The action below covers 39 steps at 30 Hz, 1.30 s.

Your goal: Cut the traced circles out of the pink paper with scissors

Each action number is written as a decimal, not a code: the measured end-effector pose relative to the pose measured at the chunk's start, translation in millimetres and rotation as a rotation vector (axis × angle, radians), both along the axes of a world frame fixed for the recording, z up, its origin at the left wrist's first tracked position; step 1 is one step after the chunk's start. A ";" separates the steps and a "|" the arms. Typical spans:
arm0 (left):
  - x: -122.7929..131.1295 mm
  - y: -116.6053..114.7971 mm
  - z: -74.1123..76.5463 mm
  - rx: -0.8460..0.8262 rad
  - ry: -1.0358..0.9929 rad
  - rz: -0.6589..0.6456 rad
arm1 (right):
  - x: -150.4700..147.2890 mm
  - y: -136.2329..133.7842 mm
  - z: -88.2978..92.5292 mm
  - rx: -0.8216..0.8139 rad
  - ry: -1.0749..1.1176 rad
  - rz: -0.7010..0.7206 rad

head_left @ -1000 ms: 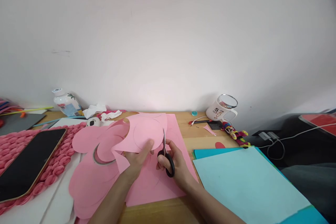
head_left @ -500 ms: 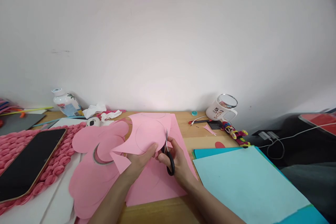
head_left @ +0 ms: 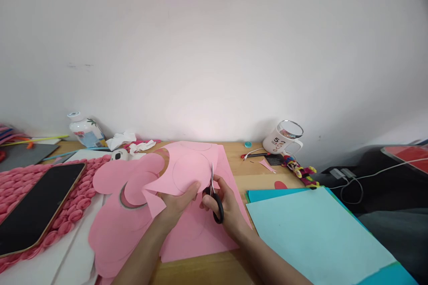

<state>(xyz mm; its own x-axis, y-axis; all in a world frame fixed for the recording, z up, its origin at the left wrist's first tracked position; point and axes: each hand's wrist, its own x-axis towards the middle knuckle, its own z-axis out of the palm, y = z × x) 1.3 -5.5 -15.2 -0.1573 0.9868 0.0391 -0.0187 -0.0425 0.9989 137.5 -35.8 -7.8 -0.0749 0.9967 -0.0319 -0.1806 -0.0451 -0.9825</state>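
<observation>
Two hands fill the middle of my head-camera feed. The scissors (head_left: pixel 219 210), my landmark here, point away from the person toward the wall (head_left: pixel 200 53), their long axis running from black handles at the near end to a narrow tip, leaning slightly left. The right hand (head_left: pixel 226 200) is curled around those handles; I can't tell how far the blades are parted. Just left of the scissors, the left hand (head_left: pixel 175 202) pinches the pink cutout (head_left: pixel 191 167) at its near edge, thumb on top. That paper bears a drawn circle, and its pointed tail reaches left, away from the blades. Beneath the scissors, pink sheets (head_left: pixel 209 242) lie on the wooden desk (head_left: pixel 197 269).

Left of the scissors I see rounded pink pieces (head_left: pixel 117 236), then a phone (head_left: pixel 40 205) lying slantwise on a ruffled pink mat (head_left: pixel 76 214). To their right is pale blue paper (head_left: pixel 314 231); beyond that side, a white mug (head_left: pixel 278 141) stands near the plain wall, beside a small colourful figure (head_left: pixel 301 173).
</observation>
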 end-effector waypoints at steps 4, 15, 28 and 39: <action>1.5 -2.8 12.9 -0.050 0.005 -0.068 | -0.3 0.3 -0.8 0.006 0.006 0.002; 4.8 -3.9 25.5 0.009 -0.055 -0.153 | 0.3 0.0 -4.0 -0.005 -0.023 0.008; 4.2 -1.5 21.7 0.084 -0.013 -0.133 | -2.3 -0.8 -2.1 -0.039 -0.016 0.059; 1.2 -2.2 15.0 0.028 0.092 -0.126 | -2.5 1.6 -4.2 0.003 0.116 0.100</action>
